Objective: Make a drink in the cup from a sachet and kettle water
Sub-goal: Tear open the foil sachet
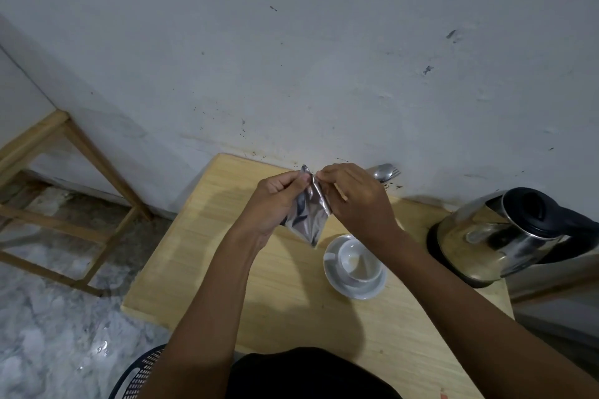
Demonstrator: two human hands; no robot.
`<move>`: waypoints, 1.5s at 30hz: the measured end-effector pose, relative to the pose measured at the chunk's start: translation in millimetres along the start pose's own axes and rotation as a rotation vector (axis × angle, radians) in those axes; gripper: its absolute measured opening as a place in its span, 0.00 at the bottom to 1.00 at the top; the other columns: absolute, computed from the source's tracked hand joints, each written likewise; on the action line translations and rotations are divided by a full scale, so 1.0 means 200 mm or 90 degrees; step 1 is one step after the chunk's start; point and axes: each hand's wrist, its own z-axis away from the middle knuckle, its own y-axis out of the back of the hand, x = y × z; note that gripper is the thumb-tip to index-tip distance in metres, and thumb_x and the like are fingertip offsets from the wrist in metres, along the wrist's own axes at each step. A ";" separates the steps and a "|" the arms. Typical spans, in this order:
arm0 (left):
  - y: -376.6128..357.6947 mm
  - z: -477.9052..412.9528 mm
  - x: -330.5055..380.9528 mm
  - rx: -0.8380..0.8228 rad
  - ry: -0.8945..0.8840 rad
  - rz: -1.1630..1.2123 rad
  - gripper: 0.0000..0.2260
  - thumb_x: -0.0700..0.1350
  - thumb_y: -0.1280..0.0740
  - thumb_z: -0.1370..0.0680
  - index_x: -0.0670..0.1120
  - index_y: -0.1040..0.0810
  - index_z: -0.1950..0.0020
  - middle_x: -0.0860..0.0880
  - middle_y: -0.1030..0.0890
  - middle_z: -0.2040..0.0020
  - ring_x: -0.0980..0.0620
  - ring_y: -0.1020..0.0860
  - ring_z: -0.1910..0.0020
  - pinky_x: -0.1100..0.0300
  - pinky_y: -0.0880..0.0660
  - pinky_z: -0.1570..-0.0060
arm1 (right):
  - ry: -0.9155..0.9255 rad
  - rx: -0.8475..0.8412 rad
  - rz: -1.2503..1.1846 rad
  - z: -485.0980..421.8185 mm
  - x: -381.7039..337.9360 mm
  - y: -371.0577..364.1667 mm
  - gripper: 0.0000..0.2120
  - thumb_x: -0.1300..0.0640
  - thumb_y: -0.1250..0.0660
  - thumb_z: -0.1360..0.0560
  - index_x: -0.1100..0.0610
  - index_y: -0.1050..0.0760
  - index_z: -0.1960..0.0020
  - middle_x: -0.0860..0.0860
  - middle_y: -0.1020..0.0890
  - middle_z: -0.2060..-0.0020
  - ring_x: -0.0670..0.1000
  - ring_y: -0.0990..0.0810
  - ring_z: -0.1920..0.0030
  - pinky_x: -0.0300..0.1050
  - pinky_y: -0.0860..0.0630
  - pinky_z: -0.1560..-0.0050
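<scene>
Above the cup, left hand and right hand both pinch the sachet top, tearing; cup looks empty, kettle right of cup, pour pending.

both hands pinch silver sachet top above table; cup on saucer, kettle right.

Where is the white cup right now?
In the head view, the white cup sits on its saucer on the wooden table, on the person's right, just left of the kettle and below the right hand.
</scene>
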 end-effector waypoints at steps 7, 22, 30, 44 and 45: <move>0.04 0.03 0.07 0.001 -0.126 -0.302 0.12 0.45 0.37 0.21 0.48 0.17 0.60 0.54 0.17 0.63 0.61 0.22 0.64 0.70 0.28 0.63 | -0.328 -0.345 -0.287 -0.17 0.06 0.14 0.07 0.58 0.26 0.27 0.57 0.17 0.49 0.50 0.14 0.57 0.44 0.17 0.56 0.35 0.22 0.50; 0.00 0.02 0.06 0.060 -0.034 -0.095 0.09 0.46 0.35 0.22 0.46 0.16 0.55 0.50 0.15 0.59 0.57 0.19 0.60 0.64 0.23 0.57 | -0.035 -0.227 -0.094 -0.12 0.06 0.04 0.05 0.59 0.33 0.23 0.61 0.20 0.51 0.53 0.18 0.60 0.53 0.23 0.60 0.49 0.24 0.59; -0.05 0.01 0.05 0.053 0.067 0.118 0.07 0.48 0.33 0.23 0.48 0.16 0.57 0.51 0.16 0.61 0.53 0.19 0.61 0.56 0.22 0.56 | 0.055 -0.052 -0.001 -0.06 0.06 -0.03 0.07 0.64 0.36 0.20 0.65 0.20 0.53 0.57 0.18 0.58 0.55 0.23 0.59 0.45 0.26 0.55; 0.14 0.02 0.09 -0.082 0.033 -0.047 0.16 0.51 0.31 0.27 0.39 0.18 0.48 0.42 0.17 0.51 0.48 0.22 0.53 0.54 0.28 0.47 | -0.024 -0.115 -0.105 -0.11 0.02 0.00 0.07 0.57 0.35 0.22 0.59 0.19 0.52 0.50 0.17 0.58 0.47 0.24 0.57 0.39 0.31 0.52; 0.14 0.01 0.09 -0.080 0.022 -0.046 0.16 0.51 0.31 0.27 0.39 0.18 0.48 0.42 0.17 0.52 0.49 0.23 0.53 0.55 0.28 0.47 | -0.026 -0.123 -0.107 -0.11 0.02 0.00 0.07 0.57 0.35 0.22 0.58 0.19 0.52 0.50 0.17 0.58 0.47 0.23 0.57 0.40 0.31 0.52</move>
